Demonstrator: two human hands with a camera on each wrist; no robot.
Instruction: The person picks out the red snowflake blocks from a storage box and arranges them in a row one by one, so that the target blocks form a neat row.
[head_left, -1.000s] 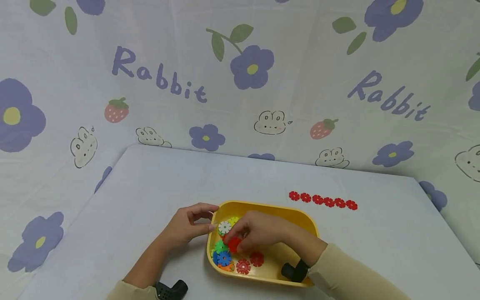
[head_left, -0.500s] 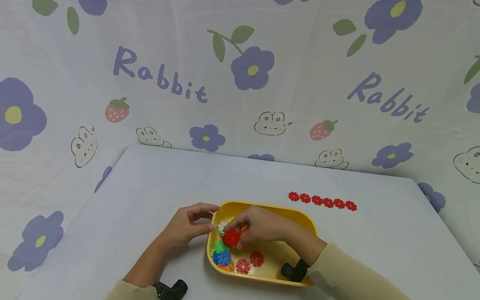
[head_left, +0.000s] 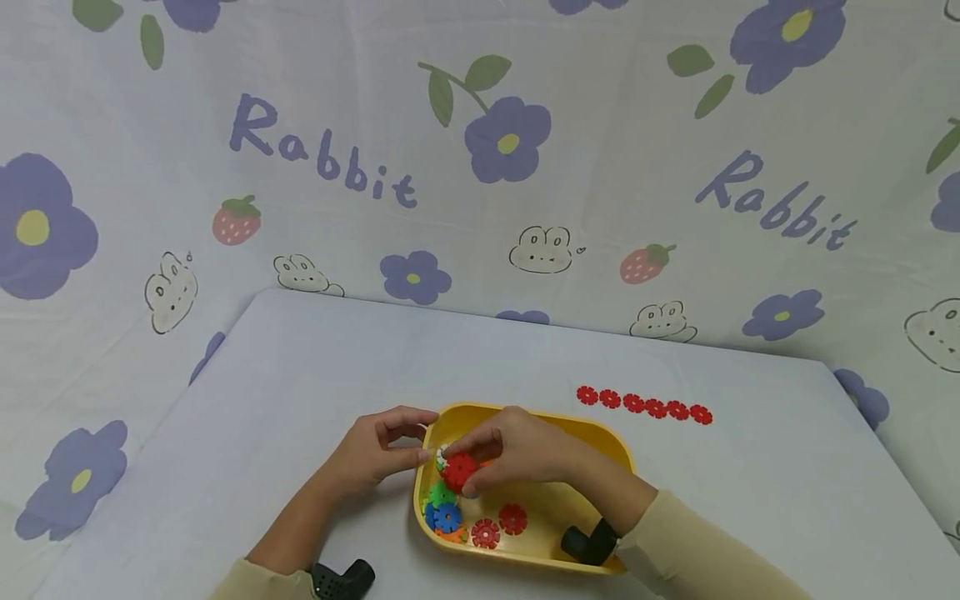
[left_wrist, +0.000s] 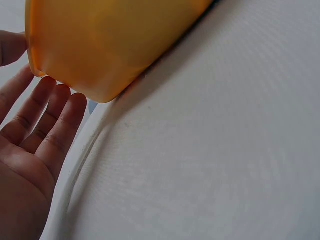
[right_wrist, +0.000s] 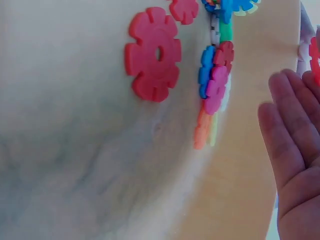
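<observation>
In the head view my right hand (head_left: 525,454) is over the left part of a yellow plastic tray (head_left: 585,425). Its thumb and fingers pinch a red snowflake-shaped plastic disc (head_left: 459,472), whose edge also shows in the right wrist view. My left hand (head_left: 375,454) rests with thumb and fingertips against the tray's left rim. Seen from the left wrist, its fingers (left_wrist: 60,120) are nearly straight beside the tray's outer wall (left_wrist: 100,50). Two red discs, a nearer disc (head_left: 486,533) and a farther one (head_left: 513,519), lie flat on the tray floor.
Blue (head_left: 447,517), green (head_left: 441,495), orange and white discs are heaped along the tray's left end. Several red discs (head_left: 633,403) form a row on the white table (head_left: 360,350) behind the tray, to the right. A printed cloth (head_left: 337,233) hangs behind.
My right hand has lifted the red disc slightly up and to the left, out of the pile. My left hand stays at the tray's rim.
</observation>
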